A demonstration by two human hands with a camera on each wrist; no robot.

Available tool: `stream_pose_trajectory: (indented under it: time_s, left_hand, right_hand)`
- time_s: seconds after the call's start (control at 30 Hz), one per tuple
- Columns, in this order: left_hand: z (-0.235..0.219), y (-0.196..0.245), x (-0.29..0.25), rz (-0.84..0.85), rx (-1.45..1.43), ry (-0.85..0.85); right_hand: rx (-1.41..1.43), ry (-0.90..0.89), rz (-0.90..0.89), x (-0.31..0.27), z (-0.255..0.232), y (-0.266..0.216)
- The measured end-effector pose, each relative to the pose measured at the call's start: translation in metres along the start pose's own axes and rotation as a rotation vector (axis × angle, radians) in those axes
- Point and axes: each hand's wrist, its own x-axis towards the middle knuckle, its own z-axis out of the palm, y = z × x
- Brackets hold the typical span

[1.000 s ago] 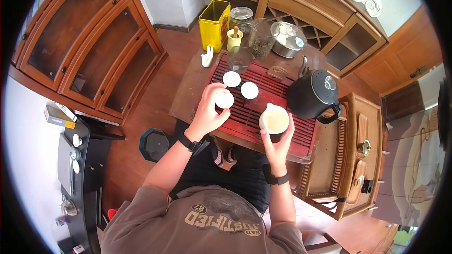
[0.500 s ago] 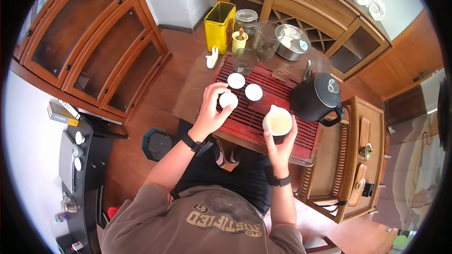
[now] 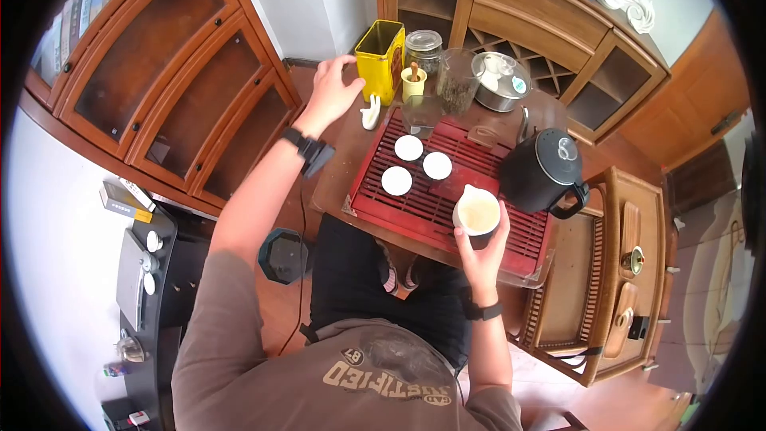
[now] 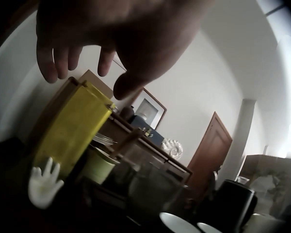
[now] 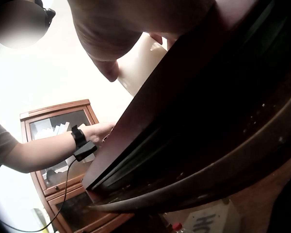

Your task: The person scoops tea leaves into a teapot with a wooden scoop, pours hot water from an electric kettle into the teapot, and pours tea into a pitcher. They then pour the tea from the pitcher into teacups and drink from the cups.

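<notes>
My left hand (image 3: 329, 94) is raised at the left side of a tall yellow tin (image 3: 377, 72), holding nothing. In the left wrist view its fingers hang loosely bent above the tin's open top (image 4: 85, 97). A small white hand-shaped figurine (image 3: 370, 114) stands just below it. With thumb and fingers on either side, my right hand (image 3: 484, 259) holds a white spouted pitcher (image 3: 477, 214) of pale liquid over the front of the red slatted tea tray (image 3: 399, 209). Three small white cups (image 3: 396, 181) sit on the tray's left half.
A black kettle (image 3: 542, 172) stands on the right of the tray. Along the back are a lidded glass jar (image 3: 424, 52), a cream pot (image 3: 413, 84) with a wooden-handled tool, a glass container (image 3: 459, 84) and a steel pot (image 3: 501, 89). A rattan cart (image 3: 570, 303) stands at right.
My left hand has let go of the nearest cup, leaving it on the tray, and moved up and left to the yellow tin. The right hand still holds the pitcher in place.
</notes>
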Motion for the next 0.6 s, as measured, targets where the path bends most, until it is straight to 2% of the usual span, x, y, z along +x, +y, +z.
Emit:
stream_pose_trajectory:
  time_s: [0.13,0.2,0.27,0.3,0.4,0.43,0.47,0.53,0.6]
  left_hand:
    - [0.018,-0.013,0.034,0.033,0.271,-0.069]
    - [0.022,-0.014,0.043,0.078,0.2,-0.063]
    - [0.017,0.001,0.048,-0.052,0.232,-0.27]
    - [0.029,-0.016,0.052,0.035,0.218,-0.196]
    - [0.027,-0.013,0.055,0.137,0.228,-0.205]
    - [0.026,-0.011,0.053,0.162,0.205,-0.137]
    - [0.023,-0.009,0.054,0.166,0.203,-0.132]
    - [0.017,-0.013,0.056,0.133,0.078,-0.006]
    - [0.0,-0.013,0.057,0.165,0.103,0.031]
  right_hand:
    - [0.017,0.005,-0.015,0.0,0.0,-0.001]
    - [0.004,0.006,-0.026,0.0,0.0,0.001]
    - [0.021,0.013,-0.023,0.001,-0.001,-0.001]
    - [0.026,0.01,-0.024,0.0,0.0,0.001]
    - [0.017,0.014,-0.041,0.001,-0.001,-0.002]
    - [0.023,0.011,-0.032,0.0,-0.001,-0.001]
    - [0.028,0.007,-0.024,0.0,-0.001,0.0]
    - [0.016,0.009,-0.033,0.001,-0.001,-0.001]
    - [0.022,0.007,-0.034,0.0,-0.001,-0.001]
